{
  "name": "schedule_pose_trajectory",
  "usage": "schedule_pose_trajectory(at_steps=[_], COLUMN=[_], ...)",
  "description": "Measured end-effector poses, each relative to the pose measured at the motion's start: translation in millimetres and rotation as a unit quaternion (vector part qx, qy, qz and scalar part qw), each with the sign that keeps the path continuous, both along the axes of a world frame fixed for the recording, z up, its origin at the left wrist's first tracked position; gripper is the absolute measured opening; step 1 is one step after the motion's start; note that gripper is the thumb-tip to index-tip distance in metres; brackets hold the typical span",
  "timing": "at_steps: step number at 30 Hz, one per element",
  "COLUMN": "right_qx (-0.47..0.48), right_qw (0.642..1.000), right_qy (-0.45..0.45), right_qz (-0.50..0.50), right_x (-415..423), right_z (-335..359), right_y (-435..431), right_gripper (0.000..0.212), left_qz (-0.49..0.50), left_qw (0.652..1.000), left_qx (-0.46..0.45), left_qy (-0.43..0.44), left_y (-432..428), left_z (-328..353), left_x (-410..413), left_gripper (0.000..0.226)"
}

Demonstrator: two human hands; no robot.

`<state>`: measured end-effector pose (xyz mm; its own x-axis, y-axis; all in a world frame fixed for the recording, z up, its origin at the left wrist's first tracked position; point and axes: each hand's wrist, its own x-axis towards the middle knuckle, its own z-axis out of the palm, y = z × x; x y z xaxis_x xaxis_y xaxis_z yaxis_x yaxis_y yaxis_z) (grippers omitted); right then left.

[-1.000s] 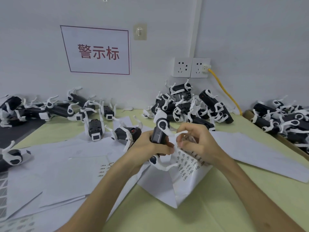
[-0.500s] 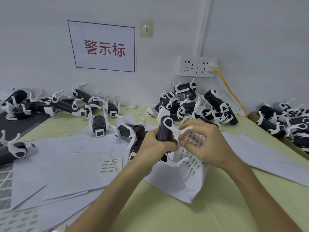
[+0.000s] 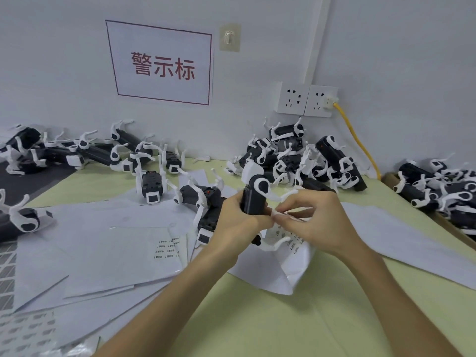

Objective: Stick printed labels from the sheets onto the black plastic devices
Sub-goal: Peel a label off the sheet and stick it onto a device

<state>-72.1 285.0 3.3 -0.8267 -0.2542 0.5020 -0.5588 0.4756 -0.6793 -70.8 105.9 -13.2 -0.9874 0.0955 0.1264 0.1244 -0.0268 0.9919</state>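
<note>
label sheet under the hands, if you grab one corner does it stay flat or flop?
Probably flops: the label sheet already bends and curls up at its near edge. Likely very light, thin paper. It may also slide easily, lying loose on the table beside other sheets.

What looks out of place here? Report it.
The label sheet under the hands is crumpled and curled up rather than flat. Loose sheets lie askew and overlapping on the table. Nothing looks spilled or broken.

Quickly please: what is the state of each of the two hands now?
Left hand: closed around a black device, held upright.
Right hand: fingertips pinched on a small white label at the device.
</note>
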Motion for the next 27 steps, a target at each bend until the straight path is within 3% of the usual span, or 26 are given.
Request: schedule_pose_trajectory(at_steps=[7, 17, 21, 27], right_qx=[-0.039, -0.007, -0.020, -0.021], right_qw=[0.999, 1.000, 0.998, 0.993], right_qy=[-0.021, 0.000, -0.050, -0.083], right_qz=[-0.007, -0.028, 0.021, 0.084], right_x=[-2.5, -10.9, -10.4, -7.8], right_z=[-5.1, -6.9, -7.1, -2.0], right_y=[-2.4, 5.8, 7.9, 13.7], right_gripper=[0.020, 0.027, 0.020, 0.012], left_qz=[0.012, 0.006, 0.009, -0.003], left_qw=[0.999, 0.997, 0.998, 0.999], left_qx=[-0.007, -0.045, -0.002, 0.010], left_qy=[0.029, 0.058, 0.063, 0.051], left_y=[4.3, 8.7, 5.1, 5.2], left_z=[-0.9, 1.2, -2.5, -2.6], left_x=[4.6, 10.3, 7.3, 6.9], left_gripper=[0.027, 0.033, 0.023, 0.030])
